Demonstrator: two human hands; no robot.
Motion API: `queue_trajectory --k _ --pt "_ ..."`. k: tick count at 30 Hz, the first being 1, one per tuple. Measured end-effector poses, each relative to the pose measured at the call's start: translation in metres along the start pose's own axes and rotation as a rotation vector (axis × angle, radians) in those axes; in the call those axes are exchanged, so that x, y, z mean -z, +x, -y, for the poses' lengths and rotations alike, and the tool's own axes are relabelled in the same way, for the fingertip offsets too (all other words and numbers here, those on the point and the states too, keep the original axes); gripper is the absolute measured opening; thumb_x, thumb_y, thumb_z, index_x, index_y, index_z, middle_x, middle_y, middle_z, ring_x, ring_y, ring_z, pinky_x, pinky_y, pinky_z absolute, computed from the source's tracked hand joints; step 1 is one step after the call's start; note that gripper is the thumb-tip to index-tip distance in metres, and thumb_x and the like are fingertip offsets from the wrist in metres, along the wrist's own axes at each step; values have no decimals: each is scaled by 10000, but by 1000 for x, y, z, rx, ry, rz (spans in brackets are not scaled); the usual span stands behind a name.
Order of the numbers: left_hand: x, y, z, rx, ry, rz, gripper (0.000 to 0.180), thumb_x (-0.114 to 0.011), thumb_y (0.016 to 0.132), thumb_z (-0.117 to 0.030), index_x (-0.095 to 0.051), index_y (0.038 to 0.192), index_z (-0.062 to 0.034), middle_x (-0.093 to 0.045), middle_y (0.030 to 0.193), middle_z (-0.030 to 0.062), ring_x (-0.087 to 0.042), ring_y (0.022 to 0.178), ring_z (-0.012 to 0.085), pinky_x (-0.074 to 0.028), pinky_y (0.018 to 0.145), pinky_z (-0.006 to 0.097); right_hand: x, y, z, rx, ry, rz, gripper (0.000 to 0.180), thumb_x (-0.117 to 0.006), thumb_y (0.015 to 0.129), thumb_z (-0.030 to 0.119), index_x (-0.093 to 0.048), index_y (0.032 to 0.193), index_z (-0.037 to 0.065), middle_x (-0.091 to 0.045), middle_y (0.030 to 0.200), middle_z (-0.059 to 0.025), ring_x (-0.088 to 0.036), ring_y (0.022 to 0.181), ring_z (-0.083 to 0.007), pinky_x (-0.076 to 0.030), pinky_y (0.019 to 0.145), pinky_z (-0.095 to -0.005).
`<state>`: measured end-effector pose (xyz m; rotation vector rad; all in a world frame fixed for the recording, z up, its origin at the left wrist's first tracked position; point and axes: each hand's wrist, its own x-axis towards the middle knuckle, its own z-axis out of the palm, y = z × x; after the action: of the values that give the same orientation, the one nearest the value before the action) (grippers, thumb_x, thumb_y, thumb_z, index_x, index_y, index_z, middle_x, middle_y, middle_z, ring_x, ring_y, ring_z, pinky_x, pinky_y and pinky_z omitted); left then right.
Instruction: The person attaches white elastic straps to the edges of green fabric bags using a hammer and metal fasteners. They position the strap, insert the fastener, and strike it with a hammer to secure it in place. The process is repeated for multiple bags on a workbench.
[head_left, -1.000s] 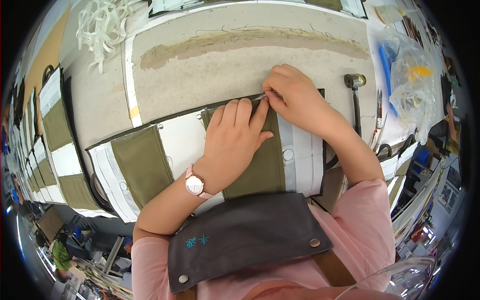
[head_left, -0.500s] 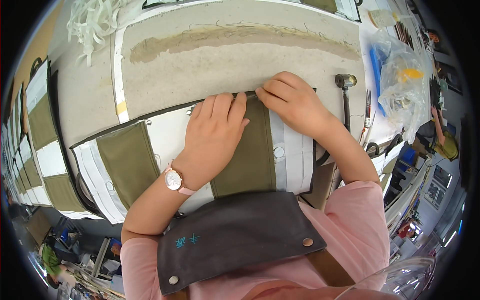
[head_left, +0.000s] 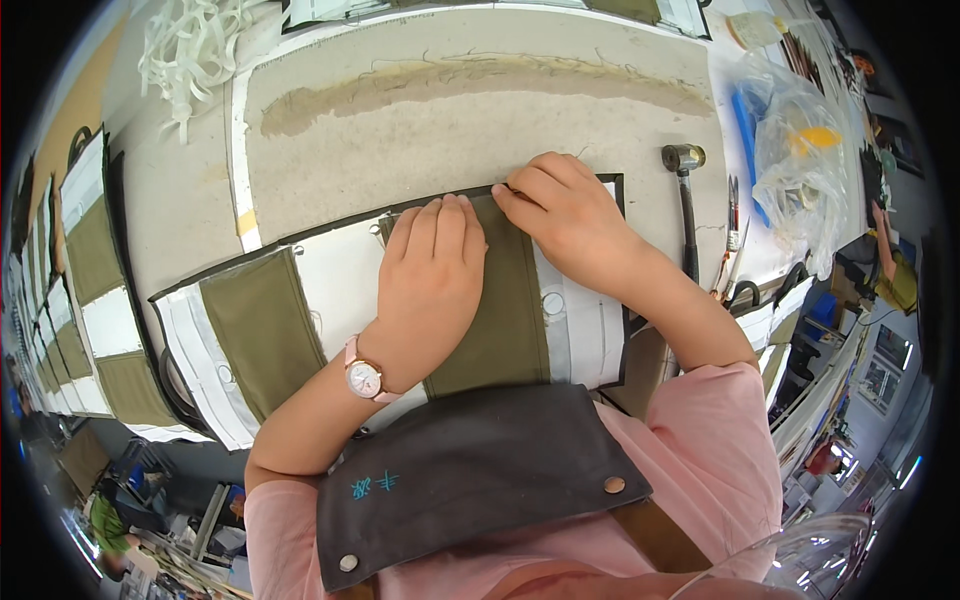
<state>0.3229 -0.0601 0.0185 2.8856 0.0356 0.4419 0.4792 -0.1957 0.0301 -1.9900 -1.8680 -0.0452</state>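
Observation:
A wide flat panel (head_left: pixel 265 335) of white and olive-green fabric with a dark edge lies before me on the work table. It has round metal studs. My left hand (head_left: pixel 430 265) lies flat on its middle, fingers stretched out together and tips at the far dark edge. A watch (head_left: pixel 364 379) with a pink strap is on that wrist. Just right of it, my right hand (head_left: pixel 580 215) is closed, thumb and fingertips pinching the panel's far edge. The underside of the edge is hidden. The near side of the panel passes under my dark apron (head_left: pixel 470 480).
A hammer (head_left: pixel 686 200) lies right of the panel, beside scissors-like tools (head_left: pixel 734 215) and a clear plastic bag (head_left: pixel 800 165). White strips (head_left: pixel 190 50) are heaped at the far left. More similar panels (head_left: pixel 110 310) stand at the left. A glue-stained band (head_left: pixel 480 80) crosses the table.
My left hand's fingers have drawn together and moved slightly down and left. My right hand stays at the panel's edge, a little left. The view has shifted slightly.

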Motion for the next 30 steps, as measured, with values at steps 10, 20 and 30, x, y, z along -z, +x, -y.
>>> queue_trajectory --k 10,20,30 --pt "-5 9 0 -30 -206 -20 553 -764 795 -141 -602 1318 -67 -539 1201 123 -557 1067 298 -468 946 414 -2 -6 -15 -343 273 -39 144 -656 802 -1 -612 927 54 -579 914 -94 -544 918 -322 -446 846 -415" --pt "-6 15 0 -51 -165 -14 529 -771 797 -155 -615 1299 -90 -535 1178 119 -558 1027 296 -469 921 407 -3 -3 -19 -320 313 -87 137 -653 787 -28 -627 900 46 -577 884 -91 -551 895 -315 -477 787 -409" --pt "-6 18 2 16 -227 9 515 -754 817 -141 -602 1299 -44 -539 1146 122 -559 1023 300 -467 906 405 1 -7 -22 -61 109 -23 184 -660 711 -13 -664 875 70 -590 911 -52 -552 917 -273 -485 810 -386"
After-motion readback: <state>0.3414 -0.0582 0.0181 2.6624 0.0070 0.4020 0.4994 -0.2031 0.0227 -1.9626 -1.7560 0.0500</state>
